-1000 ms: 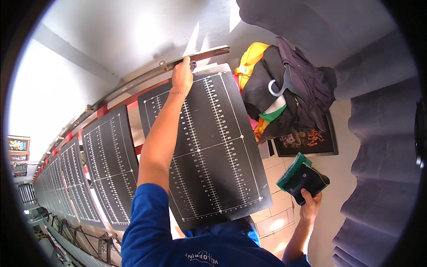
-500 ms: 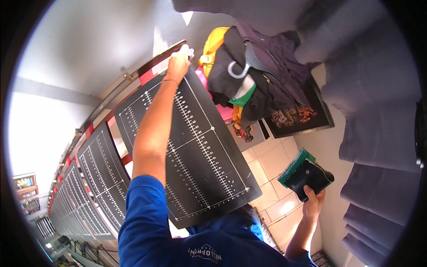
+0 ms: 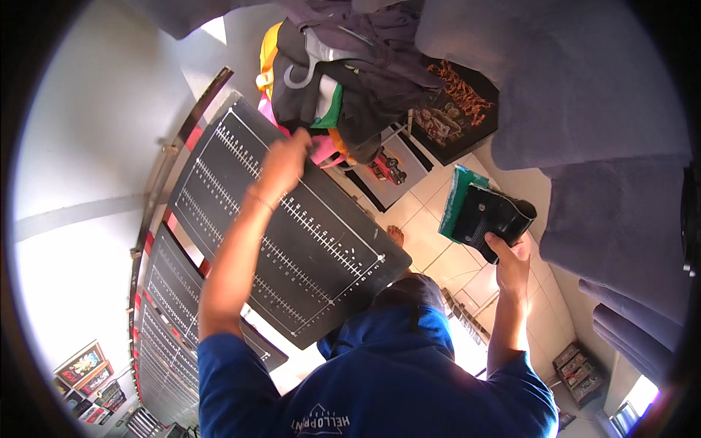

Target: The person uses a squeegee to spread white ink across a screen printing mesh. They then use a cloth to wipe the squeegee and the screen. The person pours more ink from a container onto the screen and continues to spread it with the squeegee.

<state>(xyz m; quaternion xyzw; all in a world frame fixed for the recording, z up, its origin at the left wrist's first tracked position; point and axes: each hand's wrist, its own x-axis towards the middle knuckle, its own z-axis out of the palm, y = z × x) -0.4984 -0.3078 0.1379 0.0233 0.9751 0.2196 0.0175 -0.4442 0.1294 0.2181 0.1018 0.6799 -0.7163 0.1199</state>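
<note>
A black printing board (image 3: 307,241) with white ruler lines stretches out in front of me. My left hand (image 3: 281,164) rests flat on its upper part, beside a pink cloth (image 3: 320,150), and holds nothing. My right hand (image 3: 511,259) is raised to the right, away from the board. It grips a black squeegee (image 3: 485,213) with a green blade by its lower end. My blue shirt (image 3: 380,387) fills the lower middle of the view.
A heap of dark, yellow and green garments (image 3: 336,73) lies past the board. Black printed shirts (image 3: 456,109) lie next to it. Grey-purple fabric (image 3: 599,109) hangs at the right. More ruled boards (image 3: 171,306) line up on the left over a pale tiled floor (image 3: 438,252).
My left hand has left the board's far edge and come nearer along its surface. The view has swung, and the squeegee in my right hand sits higher.
</note>
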